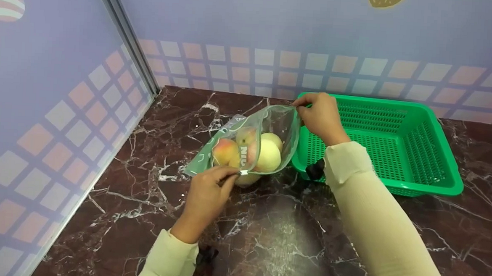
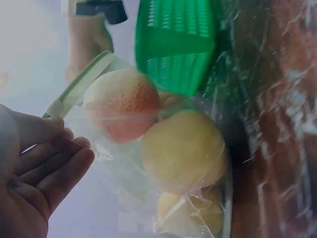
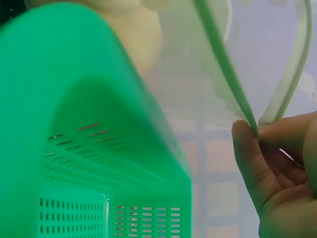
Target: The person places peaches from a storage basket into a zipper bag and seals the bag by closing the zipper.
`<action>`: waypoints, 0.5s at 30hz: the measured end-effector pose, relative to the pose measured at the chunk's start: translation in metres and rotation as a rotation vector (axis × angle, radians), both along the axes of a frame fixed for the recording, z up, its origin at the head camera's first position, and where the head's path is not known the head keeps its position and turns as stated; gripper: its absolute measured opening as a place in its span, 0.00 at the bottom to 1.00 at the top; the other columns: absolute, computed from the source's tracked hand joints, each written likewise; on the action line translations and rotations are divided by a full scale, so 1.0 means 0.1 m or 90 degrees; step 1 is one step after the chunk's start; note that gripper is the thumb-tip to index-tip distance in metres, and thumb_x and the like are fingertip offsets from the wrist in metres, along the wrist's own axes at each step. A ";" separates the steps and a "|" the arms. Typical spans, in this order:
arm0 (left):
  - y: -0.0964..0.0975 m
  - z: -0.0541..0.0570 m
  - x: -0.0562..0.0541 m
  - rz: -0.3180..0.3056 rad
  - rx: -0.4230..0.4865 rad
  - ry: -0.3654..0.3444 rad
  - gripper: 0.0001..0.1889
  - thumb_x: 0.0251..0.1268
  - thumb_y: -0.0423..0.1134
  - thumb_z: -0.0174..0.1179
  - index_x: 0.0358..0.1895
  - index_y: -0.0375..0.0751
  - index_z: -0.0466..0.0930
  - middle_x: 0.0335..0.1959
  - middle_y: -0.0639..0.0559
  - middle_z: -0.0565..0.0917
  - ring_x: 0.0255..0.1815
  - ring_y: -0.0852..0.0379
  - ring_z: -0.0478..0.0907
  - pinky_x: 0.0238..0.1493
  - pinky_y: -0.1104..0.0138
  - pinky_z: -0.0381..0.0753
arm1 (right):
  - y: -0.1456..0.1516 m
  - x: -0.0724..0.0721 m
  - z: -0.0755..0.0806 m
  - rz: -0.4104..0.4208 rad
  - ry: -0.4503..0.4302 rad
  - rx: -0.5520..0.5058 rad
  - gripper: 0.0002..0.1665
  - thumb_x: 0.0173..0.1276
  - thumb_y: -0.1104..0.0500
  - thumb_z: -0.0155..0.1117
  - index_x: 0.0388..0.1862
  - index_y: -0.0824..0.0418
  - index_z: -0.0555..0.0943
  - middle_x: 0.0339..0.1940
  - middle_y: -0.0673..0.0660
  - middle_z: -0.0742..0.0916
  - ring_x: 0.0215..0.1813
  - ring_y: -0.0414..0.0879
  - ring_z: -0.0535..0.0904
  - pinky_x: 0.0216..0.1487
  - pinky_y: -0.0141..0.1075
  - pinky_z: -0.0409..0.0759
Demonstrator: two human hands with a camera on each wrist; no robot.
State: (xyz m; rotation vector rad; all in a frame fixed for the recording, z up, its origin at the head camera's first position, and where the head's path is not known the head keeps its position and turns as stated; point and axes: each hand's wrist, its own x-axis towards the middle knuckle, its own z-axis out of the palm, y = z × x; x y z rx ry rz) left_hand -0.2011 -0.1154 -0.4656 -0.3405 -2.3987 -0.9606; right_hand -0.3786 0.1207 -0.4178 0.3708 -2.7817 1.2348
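Note:
A clear, green-tinted zip bag (image 1: 278, 123) leans on the marbled table with its mouth spread apart. Inside are several peaches (image 1: 269, 156), pale yellow with red blush; one peach (image 2: 121, 104) shows close up in the left wrist view. My left hand (image 1: 209, 190) pinches the near corner of the bag's mouth, beside the white zip slider (image 1: 244, 172). At the far corner, my right hand (image 1: 321, 116) pinches the bag's edge between thumb and forefinger, close over the basket's left rim. In the right wrist view the two zip strips (image 3: 225, 64) meet at those fingertips.
A green plastic basket (image 1: 380, 141) with slotted walls stands right of the bag, nothing in it. Behind the table rises a lilac wall (image 1: 277, 22) with a checked band, and a second panel (image 1: 64, 61) closes the left side. Dark marbled tabletop (image 1: 140, 225) extends in front.

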 end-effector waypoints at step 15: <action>-0.46 0.50 -0.11 0.085 0.083 0.038 0.05 0.57 0.29 0.66 0.37 0.36 0.88 0.36 0.44 0.89 0.31 0.56 0.85 0.34 0.75 0.81 | 0.00 0.01 0.34 -0.015 -0.003 0.001 0.18 0.69 0.66 0.50 0.46 0.55 0.87 0.29 0.60 0.88 0.29 0.46 0.86 0.17 0.32 0.64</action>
